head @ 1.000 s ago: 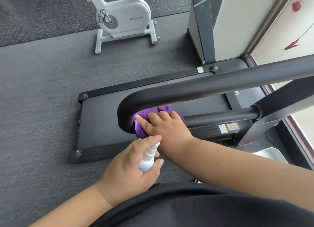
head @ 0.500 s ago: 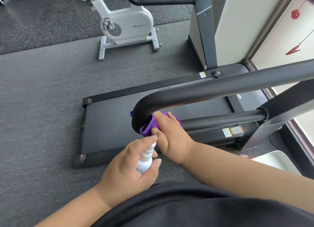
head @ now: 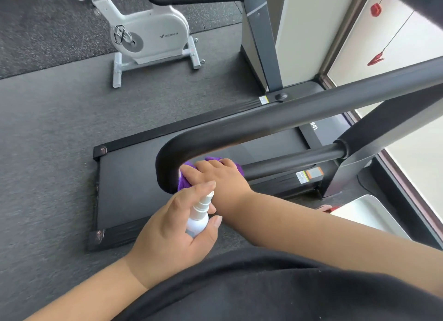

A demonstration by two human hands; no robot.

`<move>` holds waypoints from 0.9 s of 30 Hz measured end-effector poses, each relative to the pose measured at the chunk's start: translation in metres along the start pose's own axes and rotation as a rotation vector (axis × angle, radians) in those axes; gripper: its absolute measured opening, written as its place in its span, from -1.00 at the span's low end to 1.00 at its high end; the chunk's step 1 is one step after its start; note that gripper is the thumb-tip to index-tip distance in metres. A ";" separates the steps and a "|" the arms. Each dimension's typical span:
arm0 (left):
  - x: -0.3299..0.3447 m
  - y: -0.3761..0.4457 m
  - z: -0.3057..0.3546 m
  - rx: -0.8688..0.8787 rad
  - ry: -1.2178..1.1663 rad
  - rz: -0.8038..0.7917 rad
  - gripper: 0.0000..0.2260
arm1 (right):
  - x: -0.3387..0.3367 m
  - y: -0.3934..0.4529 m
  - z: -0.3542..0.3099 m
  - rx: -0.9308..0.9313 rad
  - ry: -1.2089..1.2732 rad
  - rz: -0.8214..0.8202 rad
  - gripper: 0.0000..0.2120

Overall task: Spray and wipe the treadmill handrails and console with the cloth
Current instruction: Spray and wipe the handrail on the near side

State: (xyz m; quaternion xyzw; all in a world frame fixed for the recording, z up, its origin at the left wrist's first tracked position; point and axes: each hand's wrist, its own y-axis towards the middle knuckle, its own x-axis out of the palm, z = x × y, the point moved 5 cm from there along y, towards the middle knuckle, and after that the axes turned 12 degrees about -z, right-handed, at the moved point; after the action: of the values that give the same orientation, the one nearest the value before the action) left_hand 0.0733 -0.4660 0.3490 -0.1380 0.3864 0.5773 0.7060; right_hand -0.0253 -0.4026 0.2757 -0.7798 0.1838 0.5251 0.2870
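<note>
A black padded handrail (head: 287, 119) runs from the upper right down to a curved bend at the centre. My right hand (head: 220, 176) presses a purple cloth (head: 183, 182) against the inside of that bend; most of the cloth is hidden under the hand and rail. Just below, my left hand (head: 172, 232) grips a small white spray bottle (head: 199, 215), nozzle pointing up toward the cloth, forefinger over the top. A lower black bar (head: 287, 162) leads right to the upright post. The console is out of view.
The treadmill belt (head: 129, 188) lies on dark rubber flooring below the rail. A white exercise bike (head: 148, 37) stands at the back left. A second treadmill's post (head: 261, 42) rises behind. A window (head: 395, 44) and a white tray-like object (head: 369, 215) are at the right.
My right hand with the cloth has shifted along the rail's bend, fingers now spread flatter over it. My left hand keeps the bottle in the same spot. The view has tilted slightly.
</note>
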 end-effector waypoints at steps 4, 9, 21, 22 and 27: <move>0.022 0.018 0.005 0.001 -0.022 -0.024 -0.48 | 0.005 -0.014 0.024 0.011 -0.093 -0.026 -0.35; 0.052 0.044 0.021 0.022 -0.037 -0.079 -0.48 | 0.008 -0.039 0.064 0.034 -0.129 0.037 -0.36; 0.095 0.090 0.055 -0.029 -0.014 -0.101 -0.47 | 0.006 -0.110 0.207 0.199 -0.299 0.106 -0.09; 0.097 0.092 0.058 -0.040 -0.004 -0.097 -0.47 | 0.006 -0.115 0.218 0.217 -0.305 0.098 -0.05; 0.095 0.084 0.062 -0.151 0.036 -0.077 -0.47 | 0.010 -0.128 0.241 0.215 -0.274 0.098 -0.19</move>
State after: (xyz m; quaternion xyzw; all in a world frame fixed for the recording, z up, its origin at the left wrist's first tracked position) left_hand 0.0233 -0.3342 0.3445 -0.2160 0.3487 0.5748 0.7080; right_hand -0.1178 -0.1498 0.2310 -0.6560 0.2361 0.6170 0.3651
